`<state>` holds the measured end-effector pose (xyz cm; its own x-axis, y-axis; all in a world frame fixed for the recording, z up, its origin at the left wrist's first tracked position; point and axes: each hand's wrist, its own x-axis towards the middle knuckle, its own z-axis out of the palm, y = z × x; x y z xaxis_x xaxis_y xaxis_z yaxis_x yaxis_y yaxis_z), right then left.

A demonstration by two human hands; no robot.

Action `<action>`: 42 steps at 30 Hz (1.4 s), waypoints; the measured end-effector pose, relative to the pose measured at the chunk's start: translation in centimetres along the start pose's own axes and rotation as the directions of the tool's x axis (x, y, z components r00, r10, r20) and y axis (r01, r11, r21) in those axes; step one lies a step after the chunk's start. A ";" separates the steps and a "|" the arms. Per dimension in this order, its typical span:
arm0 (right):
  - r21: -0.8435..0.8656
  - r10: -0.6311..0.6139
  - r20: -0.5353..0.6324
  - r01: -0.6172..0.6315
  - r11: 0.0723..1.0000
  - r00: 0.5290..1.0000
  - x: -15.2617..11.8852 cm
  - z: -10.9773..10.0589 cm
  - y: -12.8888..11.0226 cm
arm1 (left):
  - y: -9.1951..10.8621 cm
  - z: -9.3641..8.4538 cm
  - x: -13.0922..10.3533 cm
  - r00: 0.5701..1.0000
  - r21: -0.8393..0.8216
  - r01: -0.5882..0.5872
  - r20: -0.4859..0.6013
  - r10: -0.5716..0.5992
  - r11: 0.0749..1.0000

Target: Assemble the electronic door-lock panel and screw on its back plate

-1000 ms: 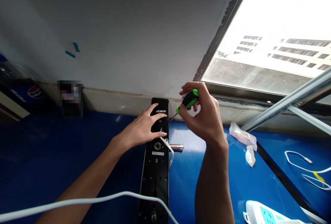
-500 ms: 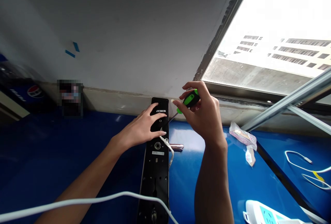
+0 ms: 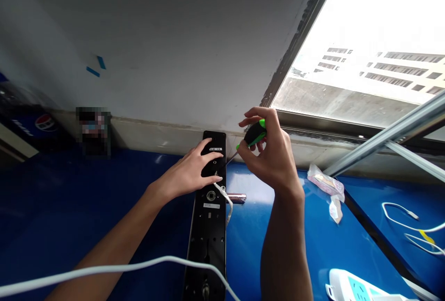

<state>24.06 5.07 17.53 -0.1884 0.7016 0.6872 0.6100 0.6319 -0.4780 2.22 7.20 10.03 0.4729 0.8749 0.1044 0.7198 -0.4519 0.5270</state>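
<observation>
A long black metal plate (image 3: 207, 231) with holes and white labels lies on the blue table, its far end near the wall. My left hand (image 3: 189, 171) rests on its upper part with the fingers spread. In my right hand (image 3: 269, 152) is a green and black screwdriver (image 3: 255, 134), held between thumb and fingers. Its thin shaft slants down to the left, toward the plate beside my left fingers; where the tip ends is hard to see. A short white cable (image 3: 225, 196) comes out by my left thumb and curves over the plate's right edge.
A brown cylindrical object (image 3: 237, 198) lies right of the plate. A white cable (image 3: 139, 267) crosses the foreground. On the right are a plastic packet (image 3: 325, 182), a power strip (image 3: 351, 286), a thin cable (image 3: 399, 206) and a metal bar (image 3: 389, 134). Blue packaging (image 3: 31, 124) stands left.
The screwdriver handle has turned in my right hand, and the fingers have shifted around it. My left hand stays on the plate.
</observation>
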 end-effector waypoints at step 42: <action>-0.013 -0.008 -0.011 0.008 1.000 1.000 0.1 0.1 0.2 | -0.1 0.0 0.0 1.000 0.009 0.004 0.009 -0.004 1.000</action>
<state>24.11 5.26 17.44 -0.1846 0.6930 0.6969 0.6185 0.6329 -0.4656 2.15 7.23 10.04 0.4750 0.8749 0.0944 0.7258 -0.4502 0.5201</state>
